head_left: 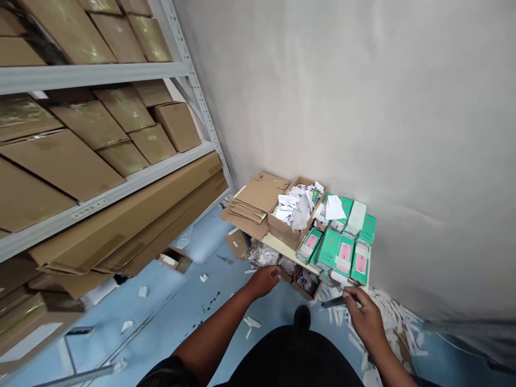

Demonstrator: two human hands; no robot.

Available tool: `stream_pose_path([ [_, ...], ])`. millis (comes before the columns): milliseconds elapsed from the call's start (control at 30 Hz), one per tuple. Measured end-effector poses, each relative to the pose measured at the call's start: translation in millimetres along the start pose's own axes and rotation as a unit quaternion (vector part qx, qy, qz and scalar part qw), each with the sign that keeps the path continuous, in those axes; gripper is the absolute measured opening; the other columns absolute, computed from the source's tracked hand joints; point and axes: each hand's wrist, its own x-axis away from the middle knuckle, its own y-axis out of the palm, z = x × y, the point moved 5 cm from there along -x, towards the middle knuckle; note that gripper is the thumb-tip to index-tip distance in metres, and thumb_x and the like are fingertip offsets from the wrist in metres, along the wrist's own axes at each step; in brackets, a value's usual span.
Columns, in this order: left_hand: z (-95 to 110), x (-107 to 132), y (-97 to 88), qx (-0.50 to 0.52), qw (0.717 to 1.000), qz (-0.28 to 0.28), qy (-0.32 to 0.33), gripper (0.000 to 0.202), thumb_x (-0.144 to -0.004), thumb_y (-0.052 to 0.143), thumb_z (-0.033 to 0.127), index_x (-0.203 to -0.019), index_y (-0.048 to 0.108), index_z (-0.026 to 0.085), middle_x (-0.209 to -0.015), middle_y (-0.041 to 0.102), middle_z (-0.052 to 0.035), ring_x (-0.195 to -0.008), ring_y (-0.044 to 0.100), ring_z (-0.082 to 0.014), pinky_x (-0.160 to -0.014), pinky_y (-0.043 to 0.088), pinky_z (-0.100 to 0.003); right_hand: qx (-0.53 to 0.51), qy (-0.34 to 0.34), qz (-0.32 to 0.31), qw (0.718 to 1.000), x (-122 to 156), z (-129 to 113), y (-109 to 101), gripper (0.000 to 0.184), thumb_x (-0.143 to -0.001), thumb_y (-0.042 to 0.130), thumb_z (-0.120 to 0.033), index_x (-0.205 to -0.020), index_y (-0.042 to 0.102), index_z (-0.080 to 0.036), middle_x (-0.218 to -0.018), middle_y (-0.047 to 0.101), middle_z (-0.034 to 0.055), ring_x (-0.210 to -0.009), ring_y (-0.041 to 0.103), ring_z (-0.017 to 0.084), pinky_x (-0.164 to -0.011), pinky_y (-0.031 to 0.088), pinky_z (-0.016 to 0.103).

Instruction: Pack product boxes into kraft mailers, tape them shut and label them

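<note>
Head camera: a loosely curled left hand point(264, 280), nothing visible in it, and a bent-fingered right hand point(366, 317), its grip on a dark narrow strip point(332, 302) unclear, hover before green-and-pink rectangular boxes point(328, 248) on a pale yellow table point(282, 249).

- Metal rack point(91, 77) w/ taped cdbd bxs point(116, 107), L side
- Flat cdbd stack point(262, 193) on tabletop point(283, 249)
- Sm. open ctn point(183, 263) on blue flr point(161, 322) nr. rack
- Wht. scraps point(127, 325), same flr
- Grey wall point(322, 97)
</note>
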Motion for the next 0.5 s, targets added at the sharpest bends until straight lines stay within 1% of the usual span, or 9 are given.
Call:
stream_pose_path([
  [67, -7.2, -10.7, -18.9, -0.005, 0.999, 0.030, -0.015, 0.025, -0.087, 0.059, 0.031, -0.104, 0.073, 0.021, -0.104, 0.077, -0.0058, -0.096, 0.070, -0.0223, -0.088, 0.053, -0.032, -0.022, -0.026, -0.026, 0.999, -32.9, -15.0, 10.7, 0.037, -0.092, 0.059, -0.055, -0.101, 0.076, -0.023, -0.108, 0.076, 0.0091, -0.104, 0.070, 0.029, -0.090, 0.056, 0.038],
  [100, -10.2, -15.9, -28.7, -0.009, 0.999, 0.045, -0.024, 0.023, -0.087, 0.059, 0.030, -0.103, 0.073, 0.020, -0.103, 0.077, -0.0055, -0.095, 0.070, -0.0220, -0.087, 0.052, -0.031, -0.033, -0.039, -0.042, 0.998, -49.2, -22.5, 16.7, 0.037, -0.092, 0.060, -0.055, -0.101, 0.076, -0.023, -0.107, 0.076, 0.0088, -0.103, 0.070, 0.028, -0.091, 0.056, 0.038],
  [200, -16.8, -32.0, -58.8, -0.020, 0.994, 0.096, -0.050, 0.022, -0.087, 0.059, 0.026, -0.102, 0.073, 0.020, -0.103, 0.077, -0.0050, -0.095, 0.070, -0.0209, -0.086, 0.051, -0.030, -0.066, -0.074, -0.096, 0.990, -93.7, -46.3, 34.1, 0.037, -0.093, 0.059, -0.054, -0.101, 0.076, -0.022, -0.100, 0.076, 0.0085, -0.094, 0.071, 0.026, -0.084, 0.057, 0.035],
  [267, -20.0, -42.7, -79.1, -0.025, 0.988, 0.136, -0.075, 0.021, -0.088, 0.059, 0.025, -0.103, 0.073, 0.020, -0.103, 0.077, -0.0045, -0.095, 0.070, -0.0201, -0.086, 0.051, -0.029, -0.079, -0.102, -0.126, 0.984, -117.2, -63.6, 43.6, 0.036, -0.093, 0.059, -0.053, -0.100, 0.076, -0.022, -0.096, 0.075, 0.0078, -0.090, 0.070, 0.025, -0.082, 0.057, 0.035],
  [367, -25.7, -58.4, -108.5, -0.025, 0.976, 0.181, -0.116, 0.019, -0.090, 0.058, 0.025, -0.101, 0.073, 0.020, -0.101, 0.078, -0.0035, -0.094, 0.070, -0.0190, -0.085, 0.050, -0.028, -0.084, -0.139, -0.157, 0.974, -142.1, -89.0, 54.8, 0.034, -0.094, 0.059, -0.052, -0.097, 0.076, -0.023, -0.094, 0.075, 0.0070, -0.089, 0.070, 0.025, -0.081, 0.057, 0.035],
  [433, -30.9, -70.7, -128.8, -0.029, 0.971, 0.196, -0.130, 0.019, -0.090, 0.058, 0.025, -0.100, 0.073, 0.020, -0.100, 0.077, -0.0037, -0.093, 0.070, -0.0190, -0.084, 0.050, -0.027, -0.090, -0.146, -0.170, 0.970, -153.5, -102.8, 61.7, 0.033, -0.094, 0.059, -0.052, -0.095, 0.076, -0.024, -0.094, 0.075, 0.0072, -0.090, 0.070, 0.025, -0.082, 0.057, 0.034],
  [500, -38.8, -86.1, -153.0, -0.039, 0.967, 0.212, -0.137, 0.019, -0.091, 0.059, 0.027, -0.103, 0.072, 0.019, -0.100, 0.077, -0.0045, -0.093, 0.070, -0.0194, -0.084, 0.049, -0.028, -0.099, -0.144, -0.176, 0.969, -162.3, -113.1, 69.5, 0.033, -0.095, 0.059, -0.052, -0.096, 0.076, -0.024, -0.095, 0.076, 0.0079, -0.092, 0.070, 0.026, -0.083, 0.057, 0.035],
])
